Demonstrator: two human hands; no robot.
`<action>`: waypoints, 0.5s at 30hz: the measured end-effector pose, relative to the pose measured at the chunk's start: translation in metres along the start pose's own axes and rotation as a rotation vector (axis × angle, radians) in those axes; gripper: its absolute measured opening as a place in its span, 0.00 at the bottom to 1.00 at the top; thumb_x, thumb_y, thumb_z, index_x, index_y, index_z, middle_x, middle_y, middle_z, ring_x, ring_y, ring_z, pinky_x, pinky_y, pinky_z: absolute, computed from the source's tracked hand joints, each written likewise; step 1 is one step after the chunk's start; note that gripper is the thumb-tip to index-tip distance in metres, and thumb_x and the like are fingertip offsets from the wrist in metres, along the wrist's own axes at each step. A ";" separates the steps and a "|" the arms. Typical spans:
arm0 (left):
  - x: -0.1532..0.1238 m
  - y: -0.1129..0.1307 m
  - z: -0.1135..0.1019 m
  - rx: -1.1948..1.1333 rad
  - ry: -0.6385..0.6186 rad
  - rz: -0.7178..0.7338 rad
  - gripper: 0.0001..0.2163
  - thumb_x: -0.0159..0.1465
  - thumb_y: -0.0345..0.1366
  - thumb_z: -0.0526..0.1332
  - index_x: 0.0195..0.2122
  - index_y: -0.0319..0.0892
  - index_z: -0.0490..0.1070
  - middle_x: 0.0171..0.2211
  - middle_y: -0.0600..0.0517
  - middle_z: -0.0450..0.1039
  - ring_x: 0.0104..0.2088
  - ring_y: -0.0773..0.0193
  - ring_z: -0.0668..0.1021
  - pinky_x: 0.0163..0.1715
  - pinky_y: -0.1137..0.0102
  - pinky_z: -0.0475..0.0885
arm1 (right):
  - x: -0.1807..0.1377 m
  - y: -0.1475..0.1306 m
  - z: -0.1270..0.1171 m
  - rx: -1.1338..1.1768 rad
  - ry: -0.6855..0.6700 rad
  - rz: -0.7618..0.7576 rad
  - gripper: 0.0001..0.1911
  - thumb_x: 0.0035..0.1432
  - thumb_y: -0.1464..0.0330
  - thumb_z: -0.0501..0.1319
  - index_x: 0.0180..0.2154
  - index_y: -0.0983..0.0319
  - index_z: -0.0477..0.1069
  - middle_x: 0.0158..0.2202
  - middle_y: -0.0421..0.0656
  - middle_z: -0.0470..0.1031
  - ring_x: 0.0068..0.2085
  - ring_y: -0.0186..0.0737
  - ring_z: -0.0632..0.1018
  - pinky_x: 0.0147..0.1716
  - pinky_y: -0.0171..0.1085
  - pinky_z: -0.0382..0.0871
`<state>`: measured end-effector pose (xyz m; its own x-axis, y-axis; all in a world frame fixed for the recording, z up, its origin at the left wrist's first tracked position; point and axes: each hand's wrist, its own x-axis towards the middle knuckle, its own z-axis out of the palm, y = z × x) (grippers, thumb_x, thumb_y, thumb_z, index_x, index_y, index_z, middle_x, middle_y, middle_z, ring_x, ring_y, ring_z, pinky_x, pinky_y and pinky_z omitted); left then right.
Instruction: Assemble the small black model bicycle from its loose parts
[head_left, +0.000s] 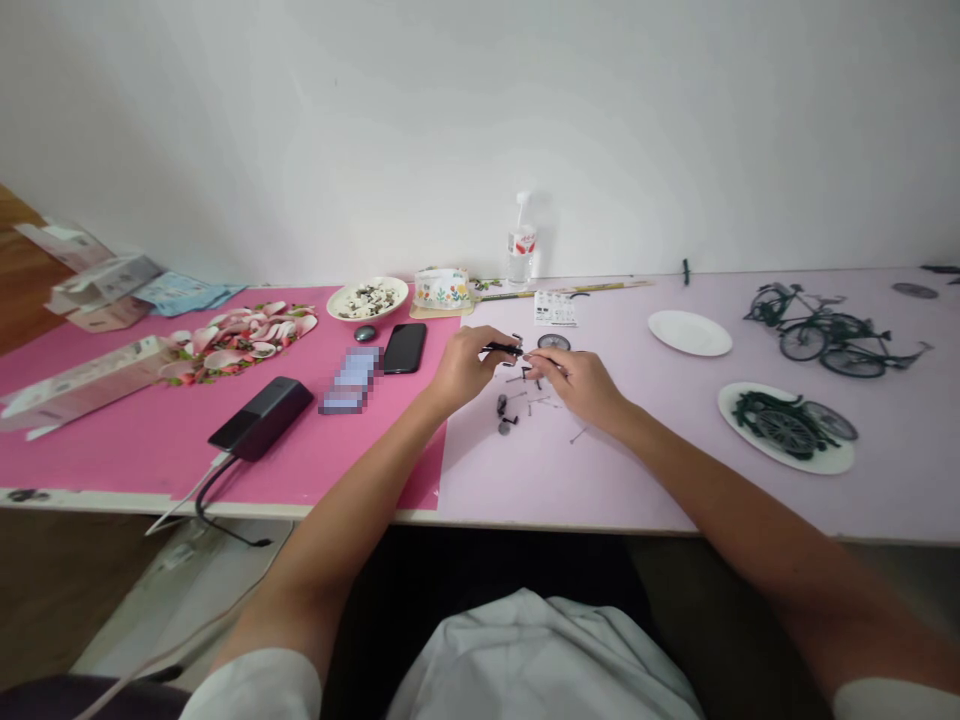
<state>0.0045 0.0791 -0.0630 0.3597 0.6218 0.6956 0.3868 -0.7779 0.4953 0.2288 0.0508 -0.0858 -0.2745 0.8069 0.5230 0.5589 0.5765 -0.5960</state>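
Note:
My left hand (463, 366) is closed in a pinch on a small black model part (504, 349), held just above the pale pink table (645, 470). Close beside it, my right hand (579, 384) has its fingers curled, its fingertips touching the same part from the right. Below and between the hands lie several small loose pieces (508, 412), among them dark round bits and thin metal pins. A small wheel (554, 342) lies just beyond my right hand.
A white plate with dark green model parts (787, 428) sits at right, an empty white plate (690, 333) behind it, two green model bicycles (825, 330) farther right. A phone (405, 347), a power bank (261, 417), a dish (367, 298) and a water bottle (521, 245) stand left and behind.

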 end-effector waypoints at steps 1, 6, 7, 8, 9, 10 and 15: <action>0.000 0.000 0.000 0.001 0.004 -0.005 0.06 0.67 0.26 0.67 0.42 0.42 0.83 0.37 0.48 0.86 0.39 0.58 0.87 0.46 0.64 0.79 | 0.000 0.000 0.000 0.004 -0.019 0.006 0.21 0.75 0.53 0.56 0.45 0.58 0.83 0.35 0.44 0.87 0.32 0.43 0.84 0.38 0.40 0.75; -0.001 0.002 0.001 -0.020 0.019 -0.051 0.09 0.65 0.23 0.66 0.40 0.42 0.83 0.36 0.49 0.86 0.38 0.59 0.87 0.45 0.65 0.78 | -0.002 -0.007 -0.001 0.035 -0.096 0.029 0.27 0.76 0.50 0.51 0.40 0.58 0.81 0.23 0.39 0.79 0.24 0.38 0.78 0.34 0.38 0.71; -0.002 0.002 0.002 -0.021 0.022 -0.063 0.09 0.65 0.22 0.66 0.40 0.42 0.83 0.36 0.49 0.86 0.38 0.58 0.87 0.45 0.65 0.78 | -0.003 -0.010 -0.001 0.034 -0.100 0.033 0.27 0.76 0.49 0.50 0.39 0.59 0.81 0.21 0.38 0.77 0.23 0.38 0.77 0.34 0.38 0.70; -0.003 0.002 0.003 -0.020 0.027 -0.075 0.09 0.64 0.22 0.66 0.40 0.42 0.83 0.35 0.49 0.86 0.38 0.58 0.87 0.46 0.64 0.78 | -0.004 -0.012 -0.001 0.036 -0.104 0.041 0.28 0.76 0.49 0.50 0.39 0.59 0.80 0.19 0.37 0.74 0.22 0.37 0.76 0.34 0.38 0.70; -0.003 0.002 0.004 -0.018 0.030 -0.086 0.10 0.64 0.22 0.65 0.40 0.42 0.83 0.35 0.49 0.86 0.38 0.58 0.87 0.47 0.64 0.78 | -0.004 -0.015 -0.001 0.044 -0.107 0.054 0.28 0.76 0.49 0.50 0.39 0.59 0.80 0.17 0.36 0.72 0.22 0.38 0.75 0.33 0.38 0.69; -0.004 0.002 0.005 -0.017 0.035 -0.094 0.10 0.64 0.22 0.65 0.40 0.42 0.83 0.34 0.49 0.86 0.38 0.57 0.87 0.48 0.63 0.78 | -0.005 -0.017 -0.001 0.059 -0.109 0.073 0.28 0.76 0.49 0.50 0.39 0.59 0.80 0.16 0.36 0.70 0.21 0.38 0.74 0.32 0.38 0.69; -0.006 0.005 0.007 0.023 0.054 -0.075 0.11 0.65 0.21 0.63 0.40 0.42 0.83 0.34 0.49 0.86 0.37 0.58 0.87 0.49 0.61 0.77 | -0.005 -0.025 -0.003 0.320 -0.165 0.241 0.29 0.73 0.44 0.53 0.37 0.60 0.77 0.12 0.33 0.63 0.15 0.35 0.67 0.25 0.37 0.65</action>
<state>0.0105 0.0718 -0.0689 0.2830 0.6722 0.6842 0.4308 -0.7264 0.5355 0.2190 0.0324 -0.0716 -0.3013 0.9183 0.2568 0.3588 0.3587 -0.8618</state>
